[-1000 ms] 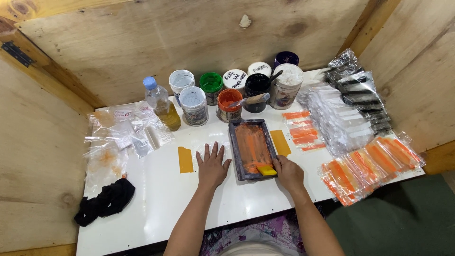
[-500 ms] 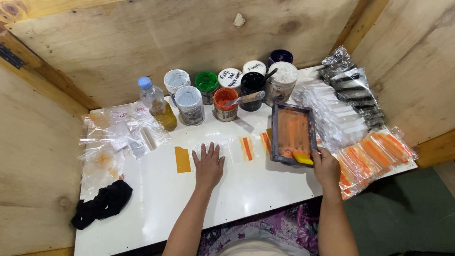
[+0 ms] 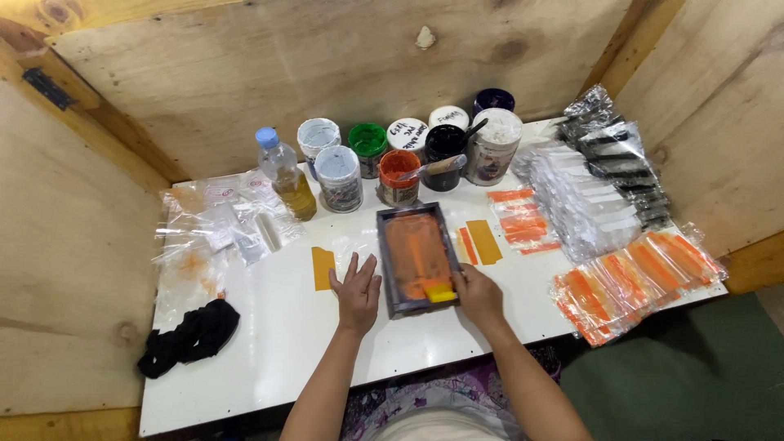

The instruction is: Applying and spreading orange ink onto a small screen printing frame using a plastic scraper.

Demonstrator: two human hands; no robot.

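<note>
A small dark-framed printing screen [image 3: 390, 260], smeared with orange ink, lies flat on the white table [image 3: 269, 367] in front of me. A yellow squeegee [image 3: 440, 292] rests at its near edge. My right hand [image 3: 478, 296] grips the screen's near right corner, beside the squeegee. My left hand [image 3: 357, 287] lies flat on the table with fingers spread, touching the screen's left side. A yellow strip [image 3: 322, 268] sits just left of that hand. An orange strip and a yellow strip [image 3: 483, 242] lie right of the screen.
Several ink jars [image 3: 398, 175] and a bottle of yellow liquid [image 3: 287, 173] line the back wall. Clear plastic bags [image 3: 214, 224] and a black cloth [image 3: 189, 336] are at the left. Packets of orange pieces [image 3: 633, 278] and stacked white and black packs [image 3: 600, 188] fill the right.
Half a second ago my right hand held the screen lifted off to the right. Now the screen is back down in the middle, over the strips that were uncovered. My left hand stayed put.
</note>
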